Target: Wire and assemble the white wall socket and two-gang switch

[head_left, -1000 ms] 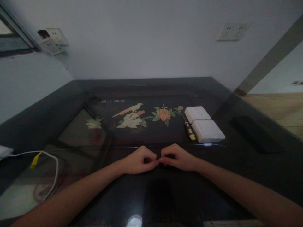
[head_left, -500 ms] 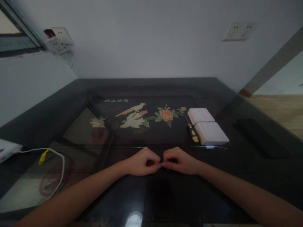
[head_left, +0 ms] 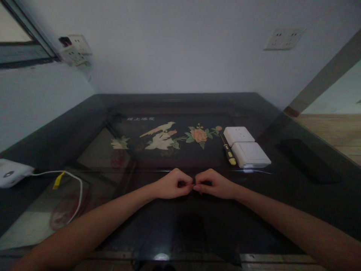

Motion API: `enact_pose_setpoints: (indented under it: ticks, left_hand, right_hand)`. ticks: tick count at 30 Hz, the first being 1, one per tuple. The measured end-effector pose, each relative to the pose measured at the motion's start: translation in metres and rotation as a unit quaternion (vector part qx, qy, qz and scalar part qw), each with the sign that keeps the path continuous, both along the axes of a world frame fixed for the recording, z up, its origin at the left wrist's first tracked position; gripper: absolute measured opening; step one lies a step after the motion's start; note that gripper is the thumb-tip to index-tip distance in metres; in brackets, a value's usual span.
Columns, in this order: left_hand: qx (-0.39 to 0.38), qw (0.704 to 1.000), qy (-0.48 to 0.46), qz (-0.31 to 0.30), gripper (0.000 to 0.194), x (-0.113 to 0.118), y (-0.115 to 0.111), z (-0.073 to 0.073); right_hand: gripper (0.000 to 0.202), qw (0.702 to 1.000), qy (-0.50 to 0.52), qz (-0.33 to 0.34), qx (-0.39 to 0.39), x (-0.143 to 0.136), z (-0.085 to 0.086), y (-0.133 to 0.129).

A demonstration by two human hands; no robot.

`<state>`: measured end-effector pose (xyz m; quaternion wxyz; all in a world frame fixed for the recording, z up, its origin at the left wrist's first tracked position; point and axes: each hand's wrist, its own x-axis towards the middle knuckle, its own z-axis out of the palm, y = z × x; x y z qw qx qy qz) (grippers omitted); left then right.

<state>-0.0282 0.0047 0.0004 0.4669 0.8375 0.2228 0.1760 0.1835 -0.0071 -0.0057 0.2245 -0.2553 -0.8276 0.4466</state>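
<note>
My left hand (head_left: 174, 184) and my right hand (head_left: 214, 183) rest side by side on the dark glass-topped table (head_left: 296, 195), fingers curled in loose fists, thumb tips nearly touching. Neither hand visibly holds anything. Beyond my right hand lie a yellow-and-black screwdriver (head_left: 228, 152), a white switch plate (head_left: 251, 154) and, just behind it, a white socket plate (head_left: 238, 135). They are all a short way from my fingers.
Under the glass is a dark panel with inlaid birds and a flower (head_left: 175, 137). A white device (head_left: 12, 172) with a white cable and yellow tag (head_left: 58, 180) sits at the left edge. Wall sockets (head_left: 282, 38) are mounted behind. A dark flat object (head_left: 306, 160) lies at right.
The view has shifted slightly, bringing more of the white device at left into sight. My hands stay together in the same curled pose.
</note>
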Motion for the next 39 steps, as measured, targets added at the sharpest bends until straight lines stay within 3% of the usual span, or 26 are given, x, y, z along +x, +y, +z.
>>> enact_pose_setpoints:
  ticks: [21, 39]
  left_hand:
    - [0.011, 1.0, -0.003, -0.008, 0.029, -0.0005, -0.001, 0.0]
    - [0.019, 1.0, 0.006, 0.004, 0.035, -0.0008, 0.0007, -0.0011]
  right_hand:
    - [0.055, 1.0, -0.003, 0.003, 0.006, -0.0004, 0.0002, 0.0002]
    - [0.041, 1.0, -0.012, 0.0, -0.005, 0.0025, -0.0019, 0.0023]
